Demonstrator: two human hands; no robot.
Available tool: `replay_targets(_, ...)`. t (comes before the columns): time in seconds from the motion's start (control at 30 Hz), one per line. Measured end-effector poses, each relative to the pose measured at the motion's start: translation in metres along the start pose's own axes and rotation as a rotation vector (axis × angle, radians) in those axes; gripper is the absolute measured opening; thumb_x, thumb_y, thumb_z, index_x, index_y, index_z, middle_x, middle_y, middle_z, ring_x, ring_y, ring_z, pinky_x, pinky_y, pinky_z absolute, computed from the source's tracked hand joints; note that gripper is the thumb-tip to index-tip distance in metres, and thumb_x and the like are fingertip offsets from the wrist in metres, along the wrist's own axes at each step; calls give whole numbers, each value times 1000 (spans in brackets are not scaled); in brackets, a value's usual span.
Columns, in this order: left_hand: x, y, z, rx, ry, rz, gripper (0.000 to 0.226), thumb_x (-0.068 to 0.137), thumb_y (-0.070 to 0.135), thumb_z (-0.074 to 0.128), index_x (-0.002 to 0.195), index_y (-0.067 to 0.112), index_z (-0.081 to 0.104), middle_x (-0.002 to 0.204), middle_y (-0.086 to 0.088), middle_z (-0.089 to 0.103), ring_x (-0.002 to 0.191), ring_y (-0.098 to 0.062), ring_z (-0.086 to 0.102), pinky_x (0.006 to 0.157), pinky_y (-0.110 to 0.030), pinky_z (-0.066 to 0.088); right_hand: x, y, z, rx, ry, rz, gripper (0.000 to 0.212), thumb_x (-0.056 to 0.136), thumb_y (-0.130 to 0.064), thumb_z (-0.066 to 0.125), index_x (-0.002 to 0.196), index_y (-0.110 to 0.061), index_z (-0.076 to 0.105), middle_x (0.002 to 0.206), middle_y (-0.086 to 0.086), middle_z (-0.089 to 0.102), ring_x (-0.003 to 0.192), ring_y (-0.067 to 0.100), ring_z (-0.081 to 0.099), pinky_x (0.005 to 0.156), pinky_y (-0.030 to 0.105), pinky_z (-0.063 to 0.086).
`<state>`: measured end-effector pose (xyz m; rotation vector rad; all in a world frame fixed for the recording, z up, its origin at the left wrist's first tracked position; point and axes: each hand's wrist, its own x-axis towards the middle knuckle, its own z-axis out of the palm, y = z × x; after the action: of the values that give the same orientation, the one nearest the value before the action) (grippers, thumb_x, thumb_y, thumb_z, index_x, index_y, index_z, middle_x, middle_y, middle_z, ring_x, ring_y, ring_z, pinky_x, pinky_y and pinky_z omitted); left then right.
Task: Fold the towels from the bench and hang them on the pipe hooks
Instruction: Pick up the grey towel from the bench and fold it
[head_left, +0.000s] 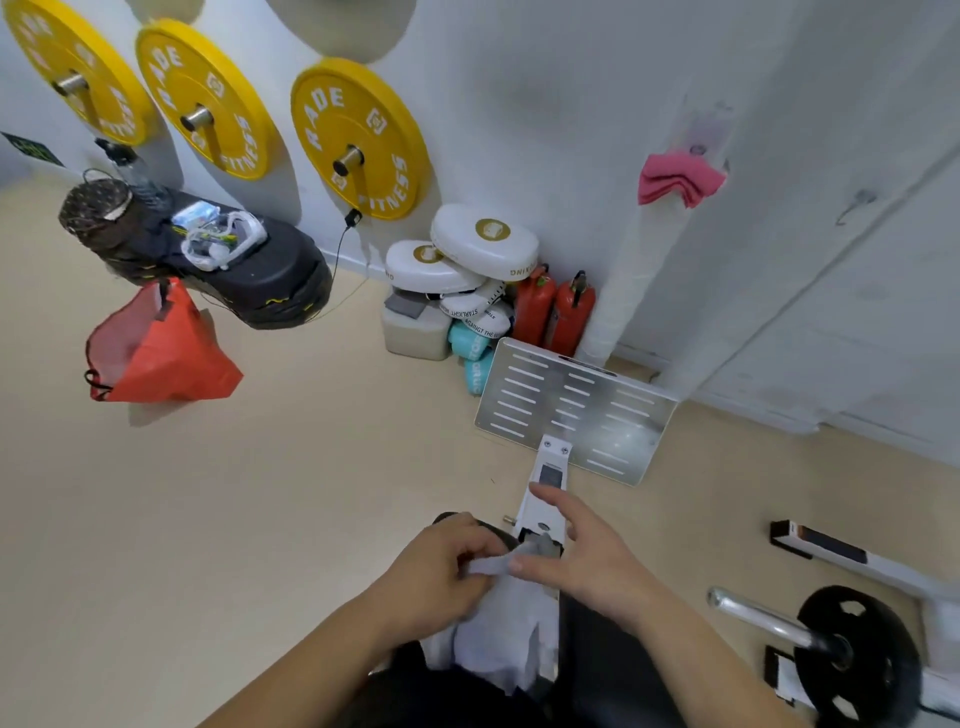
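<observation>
While the grey towel (498, 623) is pinched by the left hand (441, 566), the right hand (587, 561) is held spread, thumb touching it; the contents of the orange bag (156, 353) at left cannot be told.

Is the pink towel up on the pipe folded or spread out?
Folded. The pink towel hangs on the pipe as a compact bundle with several stacked layer edges showing.

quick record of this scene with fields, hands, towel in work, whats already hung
left hand: fingers curled, pinches the top edge of the white towel
right hand: thumb on the same edge, fingers spread straight
white towel: bunched, hangs below the hands
pink towel: folded, hangs high on the pipe
pipe: white, upright against the wall
task state: one towel hung, one in hand
</observation>
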<state>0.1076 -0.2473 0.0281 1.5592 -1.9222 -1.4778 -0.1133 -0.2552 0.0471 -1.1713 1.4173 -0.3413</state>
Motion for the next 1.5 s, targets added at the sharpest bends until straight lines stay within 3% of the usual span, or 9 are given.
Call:
replay_targets(0.07,-2,30,0,2,37,89,23,83,15,68,88,36,74,88,9,58,82,-11,61,69,-13,43,-15,-17,-20,-43,-8,-48,78,69,-39,93,136,-44,53,122,-24,64,107,-18,55,91,8,42)
replay_targets(0.17,-1,67,1,17,132,178,17,83,15,74,88,32,75,87,10,62,80,-9,61,69,-13,43,-39,-26,-45,-77,-20,-99,57,68,-40,94,119,-38,68,94,-8,76,90,3,70,92,30,55)
replay_targets(0.3,0,109,6,-59,207,180,17,80,12,76,85,27,73,85,7,70,76,-6,64,65,-14,49,-68,-18,-56,-122,99,-199,46,68,-42,92,110,-42,73,109,-18,74,107,2,66,98,23,50)
replay_targets(0.43,-1,133,14,-92,170,240,15,82,15,78,84,28,74,84,5,72,77,-11,66,67,-17,52,-87,-5,-55,-24,297,-277,3,89,-29,77,91,-30,76,96,-8,77,99,11,70,94,33,54)
replay_targets(0.63,6,138,14,36,64,300,12,81,26,80,86,30,70,83,10,69,73,-1,61,65,-15,48,-115,-14,-66,231,497,-363,16,93,-9,70,82,-21,73,82,15,70,73,19,63,69,32,54)
replay_targets(0.83,13,109,1,238,-13,224,18,82,36,76,76,28,62,71,6,59,65,-2,50,61,-20,38,-127,-12,-93,406,676,-336,13,95,-15,70,87,-25,74,88,-1,77,88,16,73,77,31,60)
replay_targets(1.03,18,109,-25,221,28,182,24,79,39,84,73,22,67,62,14,58,59,-1,48,55,-15,37,-132,13,-122,355,654,-288,12,93,-9,73,94,-21,76,90,-3,78,84,8,70,79,27,54)
replay_targets(1.4,16,144,-42,159,-94,306,13,85,15,80,89,25,73,93,8,74,86,-10,69,73,-17,52,-133,54,-146,216,762,-97,13,97,-10,64,94,-21,71,95,3,74,92,19,65,80,32,50)
replay_targets(1.5,21,151,-41,260,-64,295,10,84,20,83,85,26,75,89,14,75,85,-6,68,70,-13,51,-138,54,-147,213,751,-113,16,98,-6,61,96,-19,70,94,6,74,83,16,64,68,25,53)
